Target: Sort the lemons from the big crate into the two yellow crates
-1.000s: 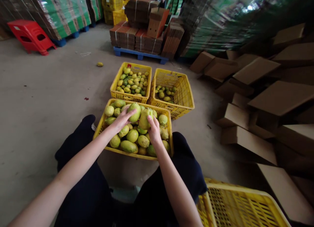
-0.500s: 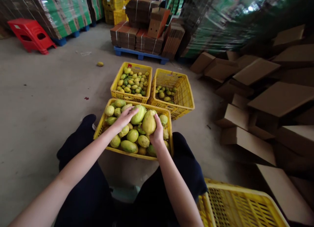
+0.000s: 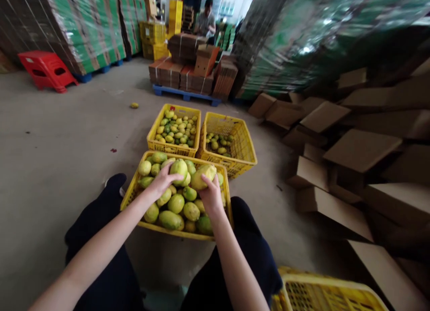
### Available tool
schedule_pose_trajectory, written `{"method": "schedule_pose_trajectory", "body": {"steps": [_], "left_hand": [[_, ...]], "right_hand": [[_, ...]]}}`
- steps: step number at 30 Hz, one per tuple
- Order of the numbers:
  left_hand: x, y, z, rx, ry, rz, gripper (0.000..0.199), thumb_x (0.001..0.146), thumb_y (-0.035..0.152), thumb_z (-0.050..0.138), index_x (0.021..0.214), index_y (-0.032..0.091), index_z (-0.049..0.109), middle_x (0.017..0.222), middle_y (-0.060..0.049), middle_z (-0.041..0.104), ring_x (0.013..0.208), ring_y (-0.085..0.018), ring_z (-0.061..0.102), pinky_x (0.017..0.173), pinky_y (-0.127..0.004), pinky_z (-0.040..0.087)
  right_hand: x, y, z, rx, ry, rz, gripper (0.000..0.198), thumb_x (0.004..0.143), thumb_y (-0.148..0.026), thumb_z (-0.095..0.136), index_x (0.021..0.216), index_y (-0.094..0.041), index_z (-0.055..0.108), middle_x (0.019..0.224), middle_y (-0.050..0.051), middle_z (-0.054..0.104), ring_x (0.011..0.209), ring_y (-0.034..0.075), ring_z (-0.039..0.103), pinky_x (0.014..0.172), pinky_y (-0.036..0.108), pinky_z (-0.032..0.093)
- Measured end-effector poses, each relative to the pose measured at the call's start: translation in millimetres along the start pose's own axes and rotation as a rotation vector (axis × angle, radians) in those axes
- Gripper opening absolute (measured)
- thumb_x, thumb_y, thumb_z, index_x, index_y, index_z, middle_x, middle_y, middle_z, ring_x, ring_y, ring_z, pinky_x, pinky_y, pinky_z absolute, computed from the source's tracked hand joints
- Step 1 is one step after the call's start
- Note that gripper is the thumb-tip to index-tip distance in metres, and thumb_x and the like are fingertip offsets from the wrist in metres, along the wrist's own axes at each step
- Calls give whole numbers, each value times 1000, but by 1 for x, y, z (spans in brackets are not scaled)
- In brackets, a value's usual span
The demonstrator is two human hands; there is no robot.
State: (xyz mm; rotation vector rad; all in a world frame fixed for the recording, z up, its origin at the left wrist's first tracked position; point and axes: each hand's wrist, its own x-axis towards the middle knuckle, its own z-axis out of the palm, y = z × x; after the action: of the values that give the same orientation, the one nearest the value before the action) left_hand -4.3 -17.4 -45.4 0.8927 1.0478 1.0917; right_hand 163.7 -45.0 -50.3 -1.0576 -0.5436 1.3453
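Observation:
My left hand point(image 3: 161, 182) is closed around a large yellow-green lemon point(image 3: 179, 168), thumb on the near side. In my right hand point(image 3: 211, 194) is a yellower lemon point(image 3: 202, 176), lying tilted with one end toward the upper right. Both hands are above a yellow plastic crate point(image 3: 134, 185) that stands between my knees. Large green and yellow lemons, such as this green one point(image 3: 169, 219), fill the crate. The fingers on the far side of each fruit are partly hidden.
Behind stand a yellow crate of smaller fruit point(image 3: 157, 146) and a crate with a few fruits point(image 3: 247, 145). Another yellow crate point(image 3: 332, 282) is by my right knee. Cardboard boxes point(image 3: 363, 150) are heaped right. Flattened cartons sit on a blue pallet point(image 3: 186, 96); a person point(image 3: 205, 22) is beyond.
The right hand's lemon has turned from upright to tilted sideways. My left hand, formerly spread against a fruit, now grips a lemon closer to me. The view has tipped upward, showing the person behind.

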Motion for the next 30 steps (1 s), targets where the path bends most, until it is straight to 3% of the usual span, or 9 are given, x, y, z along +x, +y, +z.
{"method": "schedule_pose_trajectory", "body": {"steps": [3, 6, 12, 16, 21, 24, 26, 28, 30], "left_hand": [[-1, 1, -5, 215, -22, 312, 59, 59, 20, 91, 113, 26, 66, 126, -5, 72, 127, -30, 64, 118, -43, 47], [-2, 1, -9, 360, -77, 509, 52, 68, 21, 86, 117, 25, 66, 130, -8, 71, 129, -30, 64, 120, -48, 44], [-3, -4, -6, 484, -131, 647, 46, 77, 21, 82, 121, 25, 69, 130, -9, 73, 128, -30, 66, 118, -51, 47], [-4, 2, 1, 503, -122, 655, 49, 70, 18, 87, 117, 26, 76, 124, -9, 72, 123, -31, 66, 117, -50, 48], [0, 13, 7, 91, -139, 284, 61, 56, 23, 94, 114, 23, 76, 121, -8, 72, 114, -29, 69, 100, -40, 58], [1, 20, 6, -255, -144, -77, 49, 67, 35, 86, 111, 19, 72, 97, -7, 76, 84, -23, 73, 73, -32, 62], [-1, 24, 6, -426, -166, -245, 39, 78, 43, 76, 106, 17, 71, 82, -7, 73, 64, -19, 68, 56, -28, 58], [-5, 26, 8, -570, -162, -331, 35, 89, 47, 63, 103, 16, 70, 75, -6, 71, 55, -16, 64, 48, -25, 55], [-8, 27, 12, -707, -81, -381, 34, 97, 45, 53, 104, 16, 69, 74, -6, 70, 57, -16, 67, 50, -24, 57]], "right_hand": [[0, 0, -4, -186, 18, -259, 61, 55, -25, 94, 108, -28, 65, 105, -1, 73, 101, 24, 70, 94, 39, 60], [0, 3, -8, -319, -53, -337, 62, 55, -26, 93, 111, -25, 65, 106, 1, 73, 101, 26, 68, 95, 44, 57], [-2, 6, -8, -472, -86, -575, 48, 64, -22, 84, 109, -27, 68, 110, 3, 72, 106, 30, 67, 101, 50, 53], [-2, 2, -7, -438, -71, -581, 48, 63, -17, 82, 107, -32, 69, 109, 2, 72, 105, 30, 66, 102, 51, 54], [-2, -6, -8, -98, -137, -263, 49, 63, -20, 84, 106, -31, 66, 105, 0, 77, 93, 25, 71, 84, 43, 63], [-1, -10, -7, 81, -260, -9, 44, 72, -34, 81, 111, -29, 62, 97, 2, 79, 72, 23, 73, 48, 30, 57], [1, -11, -7, 161, -325, 99, 46, 74, -44, 78, 112, -26, 62, 90, 4, 79, 61, 22, 71, 36, 26, 47], [3, -11, -8, 241, -357, 177, 49, 74, -49, 76, 113, -23, 63, 86, 5, 78, 63, 24, 74, 40, 29, 54], [5, -8, -8, 323, -349, 247, 49, 74, -50, 74, 114, -23, 65, 84, 5, 78, 77, 29, 79, 60, 40, 67]]}}
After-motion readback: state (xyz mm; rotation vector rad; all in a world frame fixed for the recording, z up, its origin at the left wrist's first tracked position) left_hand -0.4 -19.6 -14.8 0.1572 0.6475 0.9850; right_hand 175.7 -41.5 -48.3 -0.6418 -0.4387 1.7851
